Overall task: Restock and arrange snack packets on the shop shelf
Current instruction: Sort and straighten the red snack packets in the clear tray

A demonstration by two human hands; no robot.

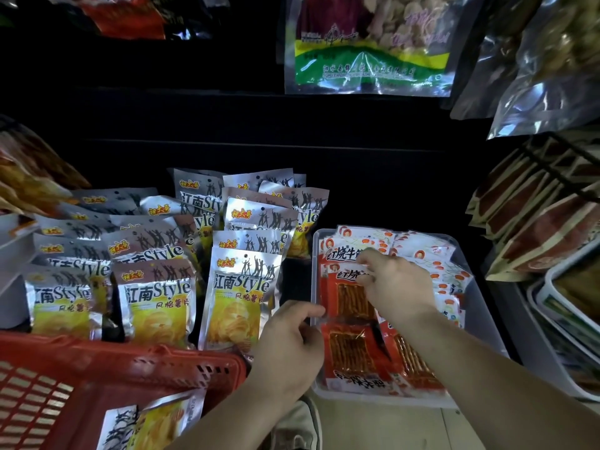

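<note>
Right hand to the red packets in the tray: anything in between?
Nothing visible. The right hand curls its fingers over the top edges of the upright red packets in the clear tray. The left hand holds the tray's left rim, beside the packets, not between.

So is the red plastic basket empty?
Not empty: a silver-and-yellow crisp packet lies inside the red plastic basket.

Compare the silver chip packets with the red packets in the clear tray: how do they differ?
Silver chip packets stand in rows; red packets lie overlapped in the clear tray. Chip packets are opaque silver-yellow; red packets have clear windows showing strips. The right hand pinches a red packet; no hand holds chip packets. Both are sealed pouches.
</note>
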